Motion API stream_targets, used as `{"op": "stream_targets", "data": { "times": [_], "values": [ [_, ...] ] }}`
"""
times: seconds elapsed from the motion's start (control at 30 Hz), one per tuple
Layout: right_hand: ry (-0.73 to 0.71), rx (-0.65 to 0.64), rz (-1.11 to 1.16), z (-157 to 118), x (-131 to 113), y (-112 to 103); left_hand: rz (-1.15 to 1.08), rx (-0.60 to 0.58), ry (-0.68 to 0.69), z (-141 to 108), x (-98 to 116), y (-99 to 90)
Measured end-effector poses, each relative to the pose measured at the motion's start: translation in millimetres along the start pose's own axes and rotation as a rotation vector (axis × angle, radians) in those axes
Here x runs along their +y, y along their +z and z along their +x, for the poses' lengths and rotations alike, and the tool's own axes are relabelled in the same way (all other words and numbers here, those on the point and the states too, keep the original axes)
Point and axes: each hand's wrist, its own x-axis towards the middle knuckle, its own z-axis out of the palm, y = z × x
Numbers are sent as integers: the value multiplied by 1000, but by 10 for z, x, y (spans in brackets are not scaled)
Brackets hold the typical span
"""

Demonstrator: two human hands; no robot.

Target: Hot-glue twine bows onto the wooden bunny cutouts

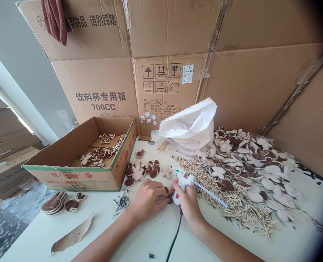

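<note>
My right hand (190,203) grips a white hot glue gun (182,179) with a clear glue stick in its back and a dark cord (175,233) running down to the table's near edge. Its nozzle points up and to the left. Beside it my left hand (150,196) is closed, fingertips on a brown fabric piece (170,200) that they partly cover. Just beyond the hands lies a small group of brown and cream petal-shaped pieces (138,171), with one cream piece (166,171) close to the nozzle.
On the left stands an open cardboard box (76,178) with finished-looking bow-tied pieces inside. Stacked brown pieces (54,203) and a torn paper strip (73,234) lie before it. Rightward are a heap of beige cord bits (248,214), piled fabric flowers (259,156) and a white bag (188,127). Cardboard walls the back.
</note>
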Motion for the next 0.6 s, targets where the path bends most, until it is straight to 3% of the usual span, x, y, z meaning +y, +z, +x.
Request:
{"op": "stream_targets", "data": {
  "times": [0.4, 0.6],
  "values": [
    [6, 8, -2, 15, 32, -5, 48, 8, 6, -2, 7, 16],
    [14, 13, -12, -3, -19, -3, -62, -9, -57, -10, 12, -11]
  ]
}}
